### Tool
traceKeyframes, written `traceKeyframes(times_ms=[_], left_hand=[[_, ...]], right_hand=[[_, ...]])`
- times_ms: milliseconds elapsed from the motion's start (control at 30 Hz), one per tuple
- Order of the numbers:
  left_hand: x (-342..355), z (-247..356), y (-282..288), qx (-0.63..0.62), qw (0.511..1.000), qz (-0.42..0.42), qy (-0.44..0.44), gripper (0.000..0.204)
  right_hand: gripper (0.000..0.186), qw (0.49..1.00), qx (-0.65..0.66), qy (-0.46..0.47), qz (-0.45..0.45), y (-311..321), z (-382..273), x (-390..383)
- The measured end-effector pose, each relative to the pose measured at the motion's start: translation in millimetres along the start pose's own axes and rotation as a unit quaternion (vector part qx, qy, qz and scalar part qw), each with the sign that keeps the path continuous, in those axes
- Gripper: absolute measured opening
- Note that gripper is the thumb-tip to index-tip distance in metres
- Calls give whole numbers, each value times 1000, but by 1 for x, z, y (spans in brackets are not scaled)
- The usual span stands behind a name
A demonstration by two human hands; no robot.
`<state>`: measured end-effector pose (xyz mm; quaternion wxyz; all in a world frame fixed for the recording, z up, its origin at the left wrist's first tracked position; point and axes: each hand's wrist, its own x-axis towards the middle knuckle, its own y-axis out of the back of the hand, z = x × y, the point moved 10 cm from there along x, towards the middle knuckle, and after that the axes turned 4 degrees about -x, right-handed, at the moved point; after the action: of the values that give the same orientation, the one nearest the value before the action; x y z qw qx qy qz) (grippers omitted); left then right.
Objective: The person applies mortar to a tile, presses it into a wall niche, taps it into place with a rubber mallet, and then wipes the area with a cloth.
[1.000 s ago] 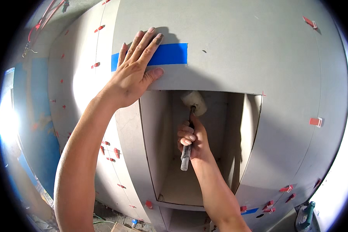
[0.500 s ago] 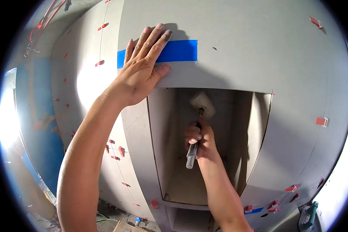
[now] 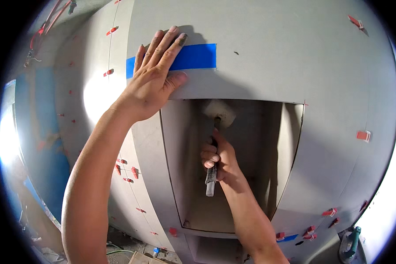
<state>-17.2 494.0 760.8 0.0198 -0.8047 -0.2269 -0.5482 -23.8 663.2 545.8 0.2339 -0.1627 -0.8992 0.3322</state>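
My left hand (image 3: 150,90) lies flat on the large grey wall tile (image 3: 277,48), fingers spread, above the upper left corner of a rectangular niche. Part of a strip of blue tape (image 3: 199,57) is under its fingers. Inside the niche (image 3: 177,163), my right hand (image 3: 223,154) is closed around the dark handle of a mallet (image 3: 221,112). The mallet's whitish head is near the top of the niche, slightly blurred, and the handle's grey end points down toward me. Whether the head touches the niche's back or top I cannot tell.
Red tile-levelling clips (image 3: 363,135) sit along the tile joints on both sides. Below is a second opening (image 3: 207,250). A green-handled tool (image 3: 353,242) stands at lower right. Red cables (image 3: 43,27) hang at upper left, and cardboard (image 3: 143,258) lies on the floor.
The whole scene has shifted slightly left in view. Within the niche, the mallet's head sits a little higher and farther left. My left hand stays on the tile.
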Motion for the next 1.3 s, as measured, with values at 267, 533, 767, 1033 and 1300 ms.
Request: traceKeyframes(times_ms=[267,533,767,1033,1300], left_hand=[[-1,3,3,2,1000,10,-4,63],[-3,-1,4,17,1000,8,-5,75],[-3,6,13,0,1000,-5,1,114],[0,11,13,-28,999,-11,-17,120],[-2,2,10,-23,999,-41,-16,116]], right_hand=[[34,997,80,-5,-4,6,4,0],[33,1000,16,-9,7,-1,7,-9],[32,997,68,-31,-5,7,18,-15],[31,994,12,50,101,20,-2,-35],[26,996,-82,3,34,-17,5,-25]])
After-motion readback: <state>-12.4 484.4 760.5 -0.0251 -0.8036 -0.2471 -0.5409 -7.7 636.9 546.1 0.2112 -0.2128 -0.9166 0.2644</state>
